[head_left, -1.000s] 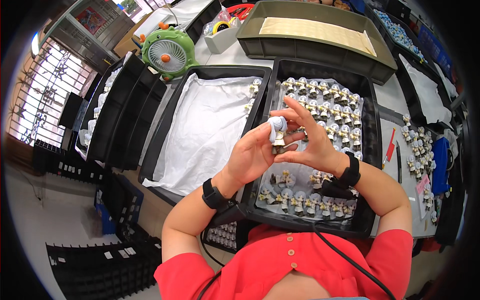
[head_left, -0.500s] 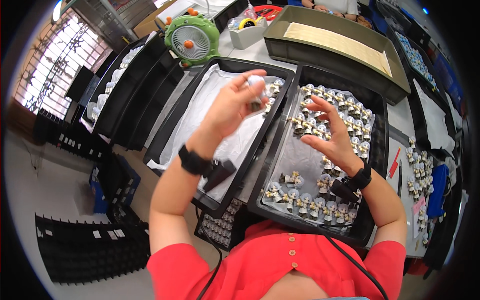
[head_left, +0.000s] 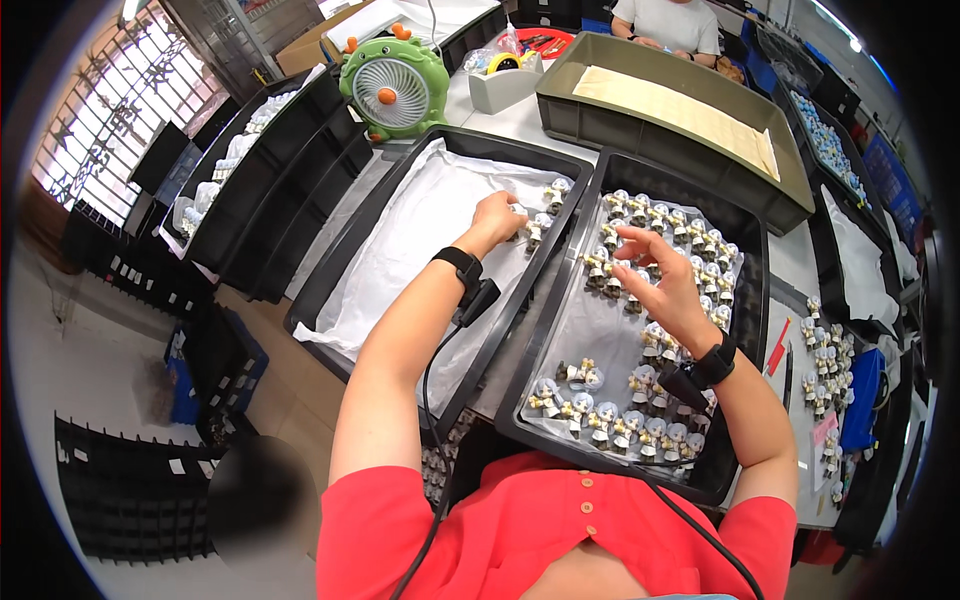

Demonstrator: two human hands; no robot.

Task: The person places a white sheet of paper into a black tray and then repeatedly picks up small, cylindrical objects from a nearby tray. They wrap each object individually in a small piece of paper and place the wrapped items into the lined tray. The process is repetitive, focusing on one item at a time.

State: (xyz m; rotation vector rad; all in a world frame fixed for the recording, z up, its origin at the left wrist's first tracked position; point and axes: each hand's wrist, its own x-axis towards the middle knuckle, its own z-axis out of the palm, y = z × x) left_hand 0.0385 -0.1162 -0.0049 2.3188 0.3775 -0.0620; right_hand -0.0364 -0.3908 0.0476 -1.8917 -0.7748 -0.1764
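Observation:
My left hand (head_left: 490, 222) is low over the left black tray (head_left: 345, 255), its fingers closed on a small figurine (head_left: 518, 211) with a pale head, mostly hidden by them. Beside it, two similar figurines (head_left: 541, 226) stand on the white liner by the tray's right wall. Over the right black tray (head_left: 548, 345) hovers my right hand (head_left: 668, 290), thumb and fingers apart with nothing seen between them. Rows of pale-haired figurines (head_left: 603, 422) fill that tray's far part and near edge. One figurine (head_left: 580, 374) lies on its side there.
A green fan (head_left: 395, 85) stands behind the left tray, next to a white holder with tape (head_left: 505, 88). An olive bin (head_left: 660, 130) sits beyond the right tray. More figurines (head_left: 826, 360) and a red pen (head_left: 778, 348) are at right. Another person (head_left: 668, 25) sits opposite.
My left hand has come down from the air to the left tray's liner with the figurine, near the other figurines. My right hand has stayed almost in place over the right tray.

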